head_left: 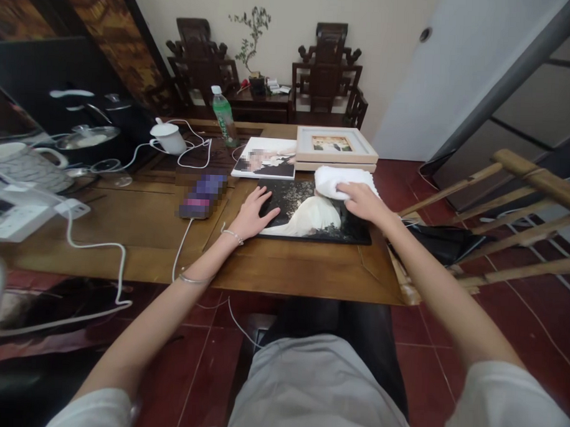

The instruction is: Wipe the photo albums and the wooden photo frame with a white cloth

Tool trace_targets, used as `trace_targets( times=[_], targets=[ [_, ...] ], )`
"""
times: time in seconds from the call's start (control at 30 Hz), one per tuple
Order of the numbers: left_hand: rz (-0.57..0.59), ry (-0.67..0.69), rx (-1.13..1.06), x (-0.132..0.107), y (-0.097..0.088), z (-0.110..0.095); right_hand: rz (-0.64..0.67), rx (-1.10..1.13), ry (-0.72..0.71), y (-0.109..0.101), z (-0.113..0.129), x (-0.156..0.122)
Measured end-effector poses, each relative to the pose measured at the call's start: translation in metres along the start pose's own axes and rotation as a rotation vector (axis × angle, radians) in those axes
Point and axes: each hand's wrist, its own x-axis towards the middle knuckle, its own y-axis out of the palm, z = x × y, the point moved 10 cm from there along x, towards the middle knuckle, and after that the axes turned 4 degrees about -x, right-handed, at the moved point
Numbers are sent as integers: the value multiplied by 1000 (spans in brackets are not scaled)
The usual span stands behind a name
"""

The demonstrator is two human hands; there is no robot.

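Here's the broad brown wooden table (pixel 292 270), and on it, close to the near edge, lies the flat, black rectangular picture panel (pixel 308 212). A hard push toward the body could slide it over that edge. Just beyond sits the stack of pale wood-framed pictures (pixel 368 155), and a forward sweep could knock the panel or a knuckle into it. Next, the thick, folded white cloth (pixel 335 178) at the panel's far right: any grit caught underneath could scratch the surface. The left hand (pixel 256 212) has its fingers spread over the panel's left end; bare fingertips might leave smudges, and a light hold could let it swivel. The right hand (pixel 363 200) has its fingers bent onto the cloth, pinching it, though some are hidden.

And the panel's look? A dark ground overall, a big white gown-like shape sweeping across the middle, then a patch of pale speckles above, and small glints that suggest gloss.
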Motion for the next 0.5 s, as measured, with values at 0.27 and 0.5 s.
trace_targets(
  times=[0.27, 0.5],
  targets=[
    [-21, -3, -18, 1, 2, 5, -2, -26, 44, 10, -3, -8],
    [-22, -21, -16, 2, 6, 7, -54, 35, -138, -10, 85, -115]
  ],
)
